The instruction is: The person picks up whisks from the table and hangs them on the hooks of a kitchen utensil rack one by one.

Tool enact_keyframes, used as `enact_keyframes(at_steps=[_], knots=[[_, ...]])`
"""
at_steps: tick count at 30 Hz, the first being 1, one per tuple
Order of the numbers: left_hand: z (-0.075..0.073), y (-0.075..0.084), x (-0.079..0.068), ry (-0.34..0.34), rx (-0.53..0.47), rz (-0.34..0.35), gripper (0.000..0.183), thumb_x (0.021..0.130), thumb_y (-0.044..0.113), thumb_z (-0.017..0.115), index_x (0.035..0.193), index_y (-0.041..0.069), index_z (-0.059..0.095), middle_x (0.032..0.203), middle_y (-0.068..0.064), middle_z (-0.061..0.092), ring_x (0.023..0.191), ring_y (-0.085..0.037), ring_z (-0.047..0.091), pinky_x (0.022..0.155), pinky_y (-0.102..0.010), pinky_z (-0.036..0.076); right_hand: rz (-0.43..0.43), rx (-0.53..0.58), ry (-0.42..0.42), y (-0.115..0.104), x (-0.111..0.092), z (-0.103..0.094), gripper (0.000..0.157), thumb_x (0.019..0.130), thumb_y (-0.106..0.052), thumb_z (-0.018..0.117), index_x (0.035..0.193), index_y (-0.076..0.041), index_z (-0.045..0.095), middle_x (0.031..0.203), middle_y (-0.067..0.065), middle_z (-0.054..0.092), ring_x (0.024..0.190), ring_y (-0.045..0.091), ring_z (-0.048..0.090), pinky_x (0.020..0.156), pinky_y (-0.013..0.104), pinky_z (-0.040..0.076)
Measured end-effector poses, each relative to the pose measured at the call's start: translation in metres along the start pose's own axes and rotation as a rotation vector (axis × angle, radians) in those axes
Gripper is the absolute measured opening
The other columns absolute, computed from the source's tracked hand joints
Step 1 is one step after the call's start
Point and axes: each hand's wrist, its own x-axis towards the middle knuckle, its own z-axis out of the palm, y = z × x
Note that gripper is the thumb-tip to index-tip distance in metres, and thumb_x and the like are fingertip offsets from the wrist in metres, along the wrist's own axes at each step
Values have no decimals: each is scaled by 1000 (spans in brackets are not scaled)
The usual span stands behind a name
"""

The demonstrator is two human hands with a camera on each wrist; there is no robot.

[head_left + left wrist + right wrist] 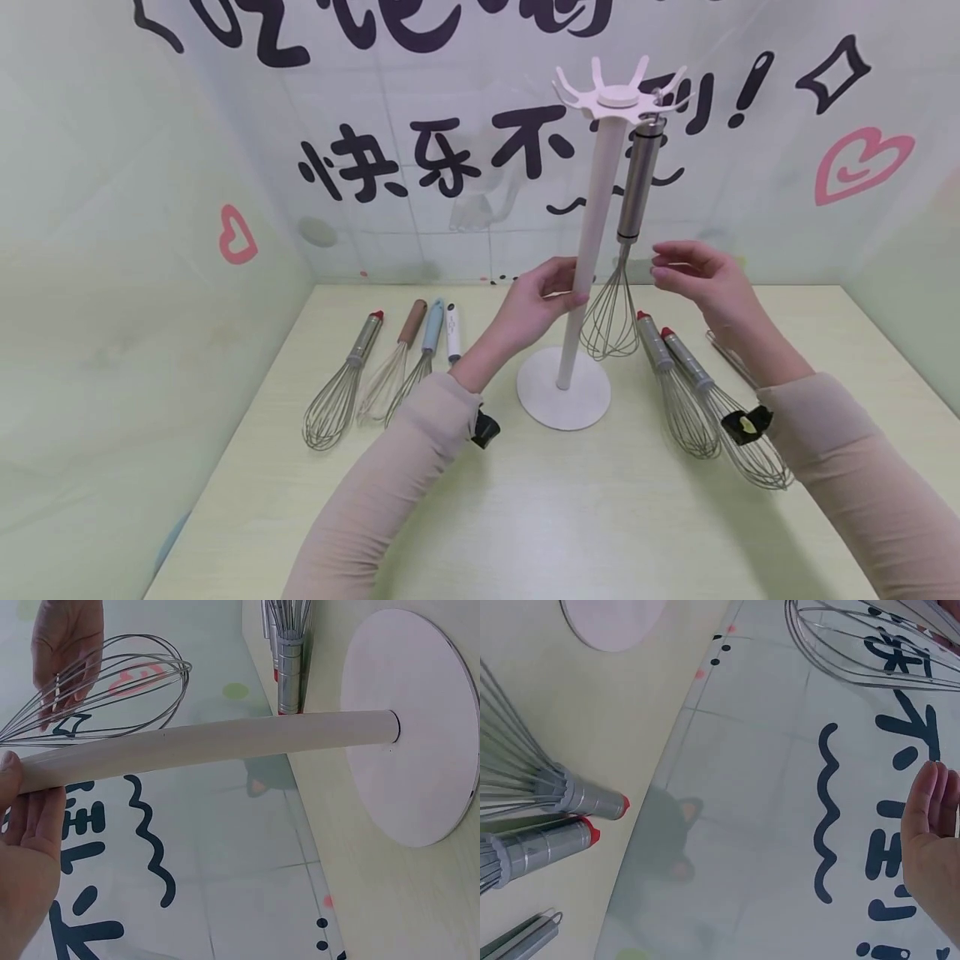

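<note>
A white stand [598, 208] with a round base and a ring of upturned hooks at its top stands upright on the table. My left hand [534, 302] grips its pole about halfway up, thumb on one side and fingers on the other. From a hook on the right side hangs a steel-handled whisk [642, 179], wires downward. Just right of that whisk my right hand [708, 279] is raised, fingers loosely bent with nothing in them. In the right wrist view the right hand [930, 832] is apart from the whisk wires [832, 645].
Left of the stand lie a red-tipped grey whisk [363, 342], a brown-handled whisk [412, 322], a blue-handled whisk [432, 325] and a white-handled tool [453, 333], partly hidden. Two red-tipped whisks [656, 342] and a metal handle [525, 941] lie right. Behind is a printed backdrop [420, 242].
</note>
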Motion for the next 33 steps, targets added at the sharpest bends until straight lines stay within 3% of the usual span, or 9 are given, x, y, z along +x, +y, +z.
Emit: enact_keyframes(at_steps=[8,22,33], knots=[[0,2,-1,14,-1,-8,43,91,5,61,133,6,52,128,-15,62,120,-26,60,98,-25,53,32,33,36,8,-4,-25,27,89,2,61,101,-20,70,94,-10,69,85,1,66,77,11,56],[2,1,-2,38,8,26,42,91,5,62,132,5,54,126,-16,63,117,-27,62,96,-23,54,59,-28,91,23,-19,-67,25,90,-1,60,100,-23,69,93,-12,67,83,-2,66,72,10,56],[2,4,-3,64,-9,17,41,90,2,62,130,4,54,125,-19,63,117,-29,62,95,-24,55,127,-169,134,34,-31,-94,30,92,-2,58,98,-30,65,90,-19,66,81,-7,64,69,7,54]])
